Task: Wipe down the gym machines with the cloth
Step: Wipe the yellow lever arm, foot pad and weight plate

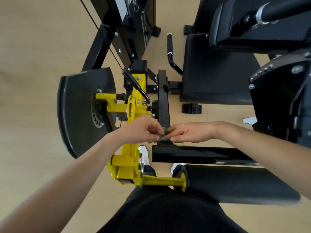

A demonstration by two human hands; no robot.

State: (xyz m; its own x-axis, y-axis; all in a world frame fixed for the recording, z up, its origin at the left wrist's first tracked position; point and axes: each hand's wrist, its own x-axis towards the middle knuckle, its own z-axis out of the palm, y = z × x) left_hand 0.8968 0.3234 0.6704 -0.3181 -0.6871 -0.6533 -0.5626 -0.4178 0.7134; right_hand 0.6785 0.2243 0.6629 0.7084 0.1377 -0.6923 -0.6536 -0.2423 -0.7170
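Bottom centre is our black trousers, then the yellow lever and a black padded roller lower right. Mid-frame, our left hand and right hand meet, both pinching the little dark green cloth between fingertips and thumb. It's bunched right over the left end of a black bar. Upper right is the black seat pad.
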